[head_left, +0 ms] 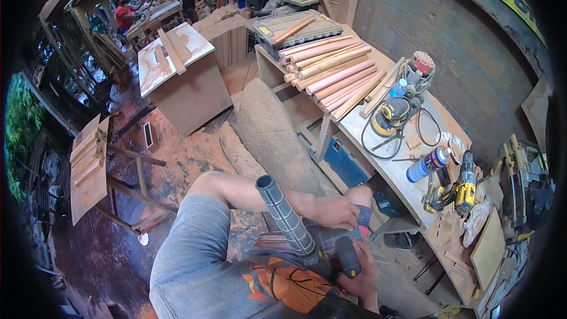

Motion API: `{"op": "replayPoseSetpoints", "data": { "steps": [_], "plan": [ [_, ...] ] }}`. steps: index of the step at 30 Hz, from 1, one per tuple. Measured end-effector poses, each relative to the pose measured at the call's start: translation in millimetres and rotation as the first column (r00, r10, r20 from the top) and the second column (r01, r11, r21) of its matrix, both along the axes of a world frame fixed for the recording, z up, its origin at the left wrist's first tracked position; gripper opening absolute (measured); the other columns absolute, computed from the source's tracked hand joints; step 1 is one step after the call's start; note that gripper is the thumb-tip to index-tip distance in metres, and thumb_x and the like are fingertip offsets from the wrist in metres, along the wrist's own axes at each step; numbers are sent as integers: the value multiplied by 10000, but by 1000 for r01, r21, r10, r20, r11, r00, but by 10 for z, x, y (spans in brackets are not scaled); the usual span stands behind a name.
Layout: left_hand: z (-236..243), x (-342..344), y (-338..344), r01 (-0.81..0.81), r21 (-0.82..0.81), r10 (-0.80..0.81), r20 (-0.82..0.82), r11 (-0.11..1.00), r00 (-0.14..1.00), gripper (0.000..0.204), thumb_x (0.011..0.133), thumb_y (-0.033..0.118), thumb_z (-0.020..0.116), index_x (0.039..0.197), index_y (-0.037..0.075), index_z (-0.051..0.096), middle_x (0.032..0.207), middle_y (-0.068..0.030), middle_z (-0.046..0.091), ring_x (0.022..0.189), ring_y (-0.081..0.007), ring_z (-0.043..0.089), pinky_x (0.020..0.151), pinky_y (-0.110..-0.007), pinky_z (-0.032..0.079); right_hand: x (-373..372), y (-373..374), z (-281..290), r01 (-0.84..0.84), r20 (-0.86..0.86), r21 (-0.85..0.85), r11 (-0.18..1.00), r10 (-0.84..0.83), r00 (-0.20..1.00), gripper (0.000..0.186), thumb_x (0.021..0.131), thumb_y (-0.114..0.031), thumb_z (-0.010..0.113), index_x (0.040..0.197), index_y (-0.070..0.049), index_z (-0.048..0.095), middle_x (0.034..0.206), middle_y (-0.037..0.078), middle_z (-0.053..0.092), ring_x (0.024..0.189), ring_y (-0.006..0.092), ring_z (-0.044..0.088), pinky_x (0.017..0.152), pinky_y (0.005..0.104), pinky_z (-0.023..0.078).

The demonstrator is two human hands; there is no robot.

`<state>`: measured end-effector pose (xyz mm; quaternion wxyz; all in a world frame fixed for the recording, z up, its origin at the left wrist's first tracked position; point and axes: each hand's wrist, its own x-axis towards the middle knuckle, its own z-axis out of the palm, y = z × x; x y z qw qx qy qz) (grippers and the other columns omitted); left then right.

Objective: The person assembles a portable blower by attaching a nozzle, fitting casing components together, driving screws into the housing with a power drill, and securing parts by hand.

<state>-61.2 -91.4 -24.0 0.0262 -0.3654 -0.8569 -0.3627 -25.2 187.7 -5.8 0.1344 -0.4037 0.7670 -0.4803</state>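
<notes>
The step in hand looks like handling a dark ribbed tube (286,217) close to the body; the next move likely calls for steady support at its lower end. The tube is over the lap, in front of the shirt (192,260), its open mouth pointing forward and slightly left, its long axis slanting back and right. The right hand's (361,274) grip is closed around a dark rounded piece (348,255); whether that joins the tube cannot be told. The left hand (338,212) is curled near the knee (359,195), its grip's contents hidden.
</notes>
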Motion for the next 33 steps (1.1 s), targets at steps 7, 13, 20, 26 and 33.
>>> {"op": "replayPoseSetpoints", "data": {
  "steps": [7, 13, 20, 26, 33],
  "plan": [
    [-63, -7, 110, -90, 6, 89, 120, 996, 989, 170, 902, 201, 728, 931, 41, 779, 873, -150, 715, 861, -368, 698, 770, -448, 555, 7, -15, 16, 9, -57, 49, 999, -6, 998, 820, 598, -135, 796, 1373, 40, 592, 1345, 251, 600, 1219, 424, 634, 1039, 450, 514],
    [-23, 142, 151, -328, 131, 261, 368, 936, 892, 201, 912, 216, 740, 879, 20, 770, 833, -183, 727, 819, -373, 713, 757, -445, 555, 16, -68, 43, 39, -35, 33, 999, -37, 999, 793, 614, -163, 782, 1359, 39, 604, 1326, 249, 612, 1187, 436, 650, 1006, 449, 533],
    [94, 286, 241, -507, -71, 484, 437, 859, 758, 242, 952, 255, 728, 906, 18, 745, 824, -164, 712, 813, -366, 710, 772, -433, 564, 30, -78, -7, 28, -53, 28, 999, -27, 998, 790, 604, -170, 780, 1347, 39, 610, 1312, 248, 618, 1154, 437, 664, 975, 466, 548],
    [37, 271, 123, -261, 217, 208, 239, 941, 949, 245, 940, 278, 724, 898, 37, 714, 958, -137, 667, 905, -358, 674, 801, -447, 534, 78, -99, -13, 49, -46, -8, 999, -49, 998, 783, 592, -178, 780, 1329, 31, 618, 1308, 252, 613, 1124, 442, 664, 956, 473, 556],
    [-73, 410, 211, -404, 27, 369, 354, 914, 859, 243, 958, 273, 707, 1004, 35, 732, 951, -137, 663, 920, -357, 674, 808, -450, 549, 125, -70, -55, 55, -47, 82, 995, -51, 998, 822, 591, -197, 801, 1349, 37, 586, 1314, 262, 598, 1168, 458, 632, 1002, 499, 523]
  ]
}}
